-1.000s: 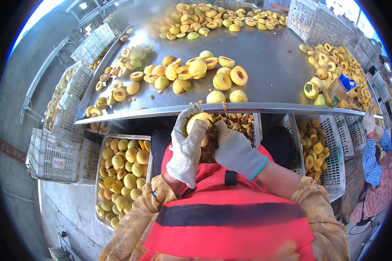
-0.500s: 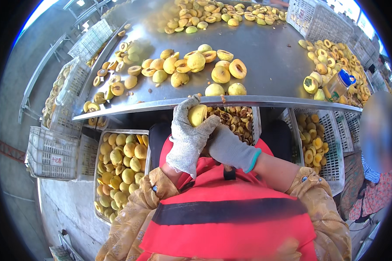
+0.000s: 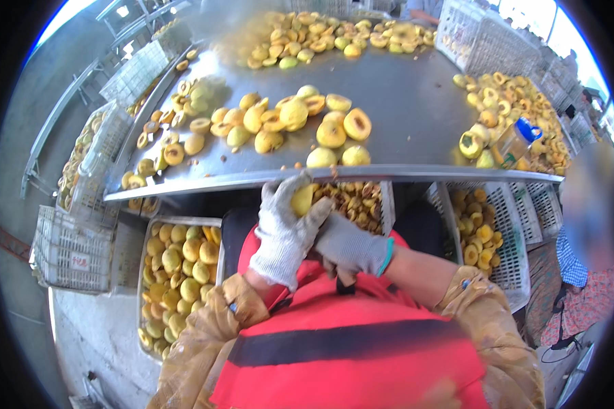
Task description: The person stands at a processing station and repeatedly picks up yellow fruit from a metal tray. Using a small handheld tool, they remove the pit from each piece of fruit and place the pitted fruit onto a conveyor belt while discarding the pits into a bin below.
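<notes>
My left hand (image 3: 280, 235), in a pale knitted glove, is closed around a yellow stone fruit (image 3: 302, 202), like a peach or apricot, just below the table's front edge. My right hand (image 3: 351, 243), in a grey glove with a teal cuff, presses close against the left one beneath the fruit. Its fingers are curled and mostly hidden, so what they hold cannot be made out. Behind the hands, a container of brownish pits and scraps (image 3: 353, 202) shows under the table. Whole and halved fruit (image 3: 269, 121) lies on the metal table (image 3: 396, 126) ahead.
A crate of whole fruit (image 3: 184, 259) stands at my left, and another white crate (image 3: 514, 238) with fruit at my right. A blue-lidded clear jar (image 3: 514, 144) sits by a fruit heap (image 3: 518, 102) on the table. A person (image 3: 587, 266) is at the far right.
The view has shifted slightly, so the table and crates appear a little to the left. Both hands stay together at the fruit, which is now partly more covered by the left hand's fingers.
</notes>
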